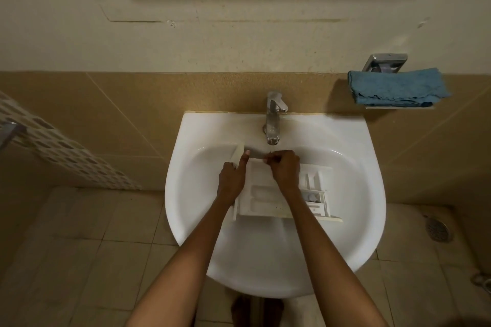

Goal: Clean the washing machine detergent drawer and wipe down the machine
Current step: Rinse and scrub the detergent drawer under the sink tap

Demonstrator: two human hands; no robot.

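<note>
A chrome faucet [273, 117] stands at the back of the white sink [173, 194], a floor drain [437, 228] off to the right.

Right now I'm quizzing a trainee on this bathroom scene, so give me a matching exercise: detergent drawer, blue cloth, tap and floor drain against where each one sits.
Things:
1 detergent drawer
2 blue cloth
3 tap
4 floor drain

Places:
A on the floor, right of the sink
B inside the sink basin
C on the wall shelf, upper right
D at the sink's back rim

Pairs: 1-B, 2-C, 3-D, 4-A
</note>
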